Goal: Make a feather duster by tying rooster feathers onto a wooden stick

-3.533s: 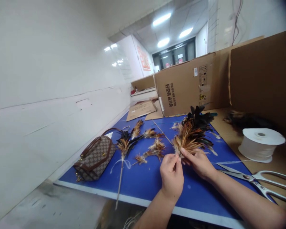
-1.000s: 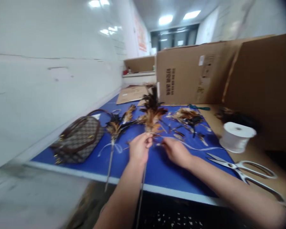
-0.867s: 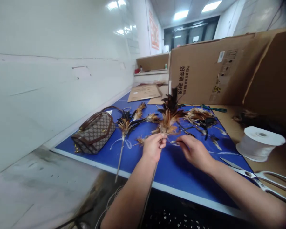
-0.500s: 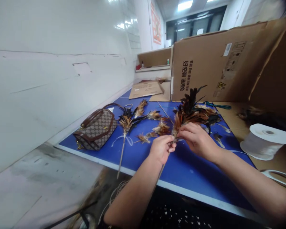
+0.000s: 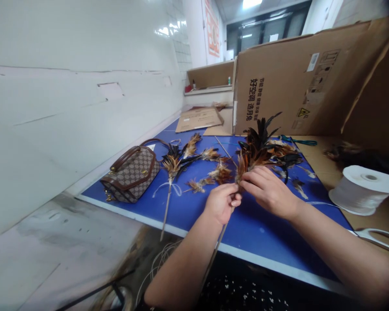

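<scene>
Closed around a thin stick at the base of a feather duster (image 5: 257, 149) is my left hand (image 5: 221, 202); the stick runs down toward my body. My right hand (image 5: 268, 190) is closed on the feathers at the duster's lower end, its fingertips pinched close to my left thumb. Brown and black feathers fan out above both hands. To the left lies a second feather duster (image 5: 172, 166), with a pale ribbon tied at its neck and a bare stick. Loose feather bunches (image 5: 221, 172) lie between the two.
A brown patterned handbag (image 5: 131, 175) sits at the left of the blue table (image 5: 188, 216). At right are a white ribbon spool (image 5: 365, 190) and white-handled scissors (image 5: 381, 235). A large cardboard box (image 5: 285, 86) stands behind. Flat cardboard (image 5: 199, 119) lies at the back.
My right fingers have shifted slightly left and down against the feather base, closer to my left hand. My left hand keeps its hold on the stick. The view has shifted slightly.
</scene>
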Demonstrator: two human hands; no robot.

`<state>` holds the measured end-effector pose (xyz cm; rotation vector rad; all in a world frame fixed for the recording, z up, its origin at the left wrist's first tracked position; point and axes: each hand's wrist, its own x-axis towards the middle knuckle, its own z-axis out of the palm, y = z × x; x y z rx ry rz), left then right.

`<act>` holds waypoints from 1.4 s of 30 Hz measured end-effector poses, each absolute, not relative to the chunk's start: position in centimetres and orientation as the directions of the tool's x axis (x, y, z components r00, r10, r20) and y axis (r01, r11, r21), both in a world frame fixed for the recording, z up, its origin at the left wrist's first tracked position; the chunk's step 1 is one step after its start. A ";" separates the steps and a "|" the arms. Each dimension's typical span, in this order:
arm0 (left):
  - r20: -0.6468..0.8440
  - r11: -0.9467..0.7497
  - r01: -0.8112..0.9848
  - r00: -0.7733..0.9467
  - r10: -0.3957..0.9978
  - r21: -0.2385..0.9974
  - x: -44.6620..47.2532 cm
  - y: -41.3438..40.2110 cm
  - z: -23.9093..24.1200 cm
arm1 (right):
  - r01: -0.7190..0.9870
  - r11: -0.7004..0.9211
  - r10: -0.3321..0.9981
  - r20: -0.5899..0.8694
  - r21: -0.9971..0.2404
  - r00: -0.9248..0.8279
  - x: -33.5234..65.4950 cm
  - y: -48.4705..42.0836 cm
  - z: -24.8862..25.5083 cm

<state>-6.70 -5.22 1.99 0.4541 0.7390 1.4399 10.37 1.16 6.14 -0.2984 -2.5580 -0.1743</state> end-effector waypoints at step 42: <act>-0.119 -0.056 -0.666 -0.215 0.969 0.744 -3.9 -4.6 3.2 | 0.008 0.474 0.870 0.467 -0.880 -0.155 8.8 -2.0 -0.4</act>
